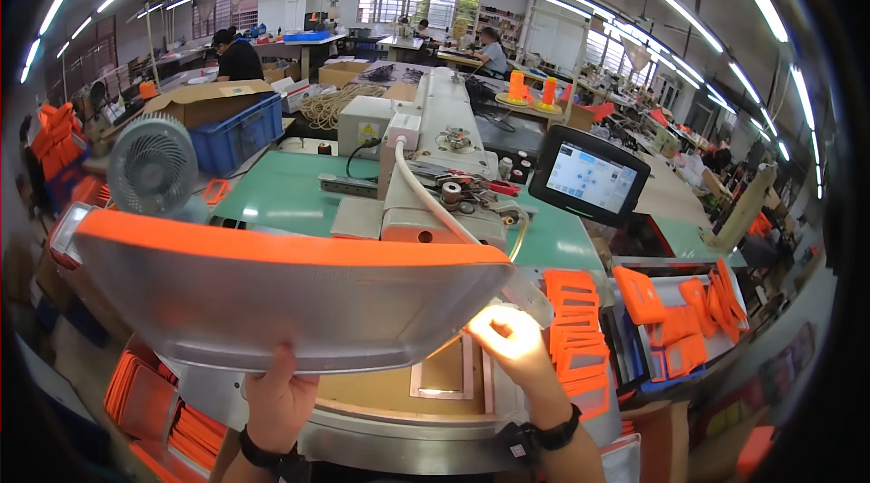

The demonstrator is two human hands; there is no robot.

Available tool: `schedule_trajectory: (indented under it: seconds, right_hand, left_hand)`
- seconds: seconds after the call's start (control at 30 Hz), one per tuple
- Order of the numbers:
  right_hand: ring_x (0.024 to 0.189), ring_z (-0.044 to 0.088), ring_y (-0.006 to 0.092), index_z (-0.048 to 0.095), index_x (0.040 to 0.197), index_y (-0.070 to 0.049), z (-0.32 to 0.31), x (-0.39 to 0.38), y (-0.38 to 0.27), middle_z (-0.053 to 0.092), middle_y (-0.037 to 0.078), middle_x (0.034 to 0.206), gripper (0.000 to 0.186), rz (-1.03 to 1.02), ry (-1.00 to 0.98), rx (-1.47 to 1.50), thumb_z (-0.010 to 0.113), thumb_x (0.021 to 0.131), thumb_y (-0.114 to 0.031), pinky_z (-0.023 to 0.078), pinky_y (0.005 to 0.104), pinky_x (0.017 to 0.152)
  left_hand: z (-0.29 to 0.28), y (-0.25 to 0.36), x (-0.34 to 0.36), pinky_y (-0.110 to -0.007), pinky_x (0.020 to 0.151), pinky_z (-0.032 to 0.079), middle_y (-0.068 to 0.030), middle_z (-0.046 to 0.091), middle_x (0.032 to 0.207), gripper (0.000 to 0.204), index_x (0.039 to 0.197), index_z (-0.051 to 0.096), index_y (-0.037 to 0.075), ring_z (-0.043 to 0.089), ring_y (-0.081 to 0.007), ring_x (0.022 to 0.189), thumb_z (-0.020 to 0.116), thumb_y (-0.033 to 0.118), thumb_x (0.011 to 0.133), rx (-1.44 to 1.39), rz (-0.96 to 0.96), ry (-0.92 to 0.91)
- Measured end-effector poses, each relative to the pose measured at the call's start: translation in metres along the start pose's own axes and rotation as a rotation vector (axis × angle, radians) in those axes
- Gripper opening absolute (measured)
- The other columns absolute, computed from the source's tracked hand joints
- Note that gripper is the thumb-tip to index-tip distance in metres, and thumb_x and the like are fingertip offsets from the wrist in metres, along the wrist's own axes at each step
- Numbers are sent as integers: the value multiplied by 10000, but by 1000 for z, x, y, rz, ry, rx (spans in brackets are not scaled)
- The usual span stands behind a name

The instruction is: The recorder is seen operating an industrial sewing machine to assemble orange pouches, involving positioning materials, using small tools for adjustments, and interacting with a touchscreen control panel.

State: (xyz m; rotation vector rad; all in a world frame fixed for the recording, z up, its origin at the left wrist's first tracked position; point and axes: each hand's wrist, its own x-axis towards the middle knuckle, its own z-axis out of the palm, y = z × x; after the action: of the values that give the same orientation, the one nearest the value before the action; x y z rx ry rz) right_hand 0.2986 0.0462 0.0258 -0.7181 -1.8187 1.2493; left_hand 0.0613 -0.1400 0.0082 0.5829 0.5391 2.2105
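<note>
My left hand (276, 397) grips the lower edge of a large translucent plastic panel (290, 302) with a bright orange band along its top, thumb on the near face. The panel is raised and tilted over the machine's work bed. By its right end, under a bright lamp, my right hand (509, 338) has its fingers curled into a pinch. Glare hides whatever is between them. Behind the panel stands a sewing machine (439, 143) with a white flexible lamp neck (426, 184). A framed plate (362, 390) lies in the bed below.
Orange frame-shaped pieces (578, 338) are stacked right of the bed, with more in a bin (675, 383) and a box (136, 383) at lower left. A control screen (591, 177), a fan (152, 164) and orange thread cones (517, 89) stand around. Other people sit farther back.
</note>
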Motion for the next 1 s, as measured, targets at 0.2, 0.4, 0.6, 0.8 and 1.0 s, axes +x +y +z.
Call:
schedule_trajectory:
  seconds: [0.2, 0.4, 0.6, 0.8, 1.0]
  right_hand:
    - [688, 563, 103, 657, 865, 32, 14, 8, 35, 616, 35, 727, 95, -185, 180, -172, 638, 916, -45, 471, 263, 658]
    - [653, 567, 154, 663, 839, 13, 15, 2, 44, 634, 89, 728, 113, -131, -105, -286, 645, 900, -81, 468, 306, 622]
    - [571, 512, 67, 650, 805, 12, 29, -22, 39, 596, 5, 647, 143, 98, -237, -152, 649, 918, -77, 406, 229, 522]
    - [537, 546, 109, 640, 849, -16, 28, -24, 44, 593, 10, 656, 122, 381, -203, 78, 682, 913, -110, 437, 248, 499]
    - [568, 441, 63, 602, 932, -81, 46, -32, -1, 523, -39, 722, 108, 577, -149, 157, 677, 945, -157, 391, 181, 532]
  left_hand:
    - [-10, -11, 1, -412, 1085, 441, 12, 603, 1232, 356, 1267, 555, 123, 567, -164, 1179, 655, 38, 936, -21, 22, 101]
    - [-41, 26, -16, -421, 976, 503, -35, 605, 1210, 353, 1294, 519, 74, 591, -217, 1133, 631, 102, 960, 52, 113, 159]
    - [-61, 89, -26, -343, 889, 534, -106, 612, 1187, 431, 1335, 469, -21, 621, -185, 1041, 615, 105, 950, 498, 241, 506]
    - [-102, 100, -21, -317, 956, 492, -122, 600, 1245, 500, 1413, 417, -39, 602, -179, 1107, 585, 52, 951, 724, 192, 465]
    - [-115, 89, -17, -308, 983, 451, -118, 602, 1233, 468, 1377, 451, -61, 575, -168, 1118, 579, 38, 937, 777, 159, 475]
